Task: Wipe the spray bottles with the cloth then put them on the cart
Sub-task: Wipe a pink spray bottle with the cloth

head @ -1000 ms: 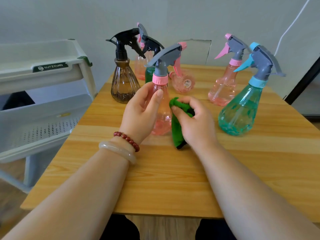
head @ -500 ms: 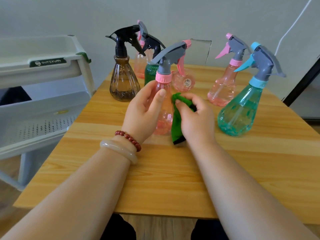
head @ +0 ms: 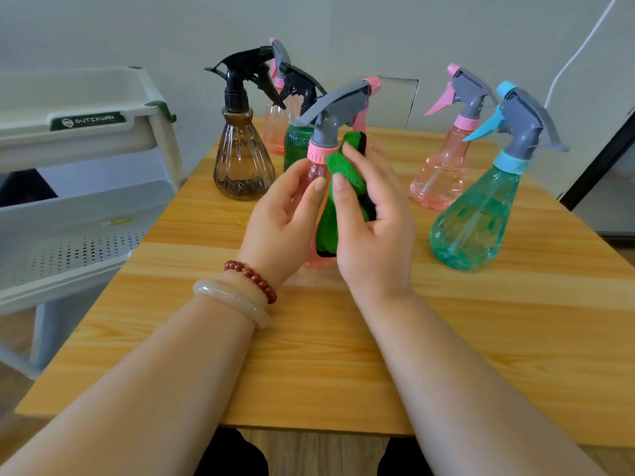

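Observation:
A pink spray bottle [head: 318, 156] with a grey trigger head stands upright near the middle of the wooden table [head: 343, 338]. My left hand [head: 288, 221] grips its body from the left. My right hand [head: 372, 228] presses a green cloth [head: 340, 166] against the bottle's right side, up near the pink collar. The white cart [head: 68, 187] stands left of the table, its perforated shelf bare where it shows.
Behind stand a brown bottle with a black head [head: 242, 156], a green bottle [head: 297, 142] and a pink one [head: 278, 125]. To the right are a pink bottle [head: 443, 166] and a teal bottle [head: 477, 218]. A white cable [head: 580, 49] runs up the wall.
My right hand has slid the green cloth up the bottle, from its lower body to the neck. My left hand has kept its grip on the bottle.

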`<state>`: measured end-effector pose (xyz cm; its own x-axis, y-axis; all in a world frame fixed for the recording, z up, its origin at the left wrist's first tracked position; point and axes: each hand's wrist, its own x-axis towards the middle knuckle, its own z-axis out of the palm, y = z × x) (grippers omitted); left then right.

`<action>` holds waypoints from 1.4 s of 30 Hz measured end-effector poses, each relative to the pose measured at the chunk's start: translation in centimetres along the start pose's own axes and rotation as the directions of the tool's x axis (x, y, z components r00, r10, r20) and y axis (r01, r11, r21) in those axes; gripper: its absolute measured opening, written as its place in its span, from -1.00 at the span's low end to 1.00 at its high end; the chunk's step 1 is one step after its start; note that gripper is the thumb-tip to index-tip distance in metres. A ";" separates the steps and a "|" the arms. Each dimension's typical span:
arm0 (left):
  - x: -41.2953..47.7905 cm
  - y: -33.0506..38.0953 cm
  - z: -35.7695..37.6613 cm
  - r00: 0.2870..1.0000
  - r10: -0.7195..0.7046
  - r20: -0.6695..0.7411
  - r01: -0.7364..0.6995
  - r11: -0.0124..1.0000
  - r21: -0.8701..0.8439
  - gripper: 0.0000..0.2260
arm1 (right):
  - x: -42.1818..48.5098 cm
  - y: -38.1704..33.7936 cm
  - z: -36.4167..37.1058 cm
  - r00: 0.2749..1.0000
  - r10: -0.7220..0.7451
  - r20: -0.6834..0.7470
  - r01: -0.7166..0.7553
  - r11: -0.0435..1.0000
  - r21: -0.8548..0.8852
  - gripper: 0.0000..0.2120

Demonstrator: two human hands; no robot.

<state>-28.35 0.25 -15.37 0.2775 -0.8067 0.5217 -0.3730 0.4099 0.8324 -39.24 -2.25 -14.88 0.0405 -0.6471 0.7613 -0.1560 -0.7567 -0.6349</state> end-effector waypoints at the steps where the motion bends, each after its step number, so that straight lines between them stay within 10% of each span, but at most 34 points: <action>1: 0.0 0.1 0.0 1.000 0.002 0.004 -0.002 1.000 -0.003 -0.70 | 0.0 0.2 0.2 0.999 -0.004 0.033 0.003 1.000 0.003 -0.69; 6: 0.0 -0.2 0.1 1.000 -0.006 -0.007 0.006 0.999 0.041 -0.66 | 0.2 1.7 -1.0 0.956 0.221 0.193 -0.234 0.971 0.043 -0.67; 42: 0.3 -0.9 0.5 0.992 0.124 0.034 -0.121 0.988 -0.094 -0.52 | 0.6 0.3 -0.3 0.986 -0.133 -0.101 0.124 0.988 -0.092 -0.78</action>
<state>-28.37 -0.56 -16.02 0.1990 -0.7635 0.6144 -0.3186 0.5425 0.7773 -39.58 -2.82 -14.57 -0.0386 -0.5280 0.8484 -0.2398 -0.8193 -0.5208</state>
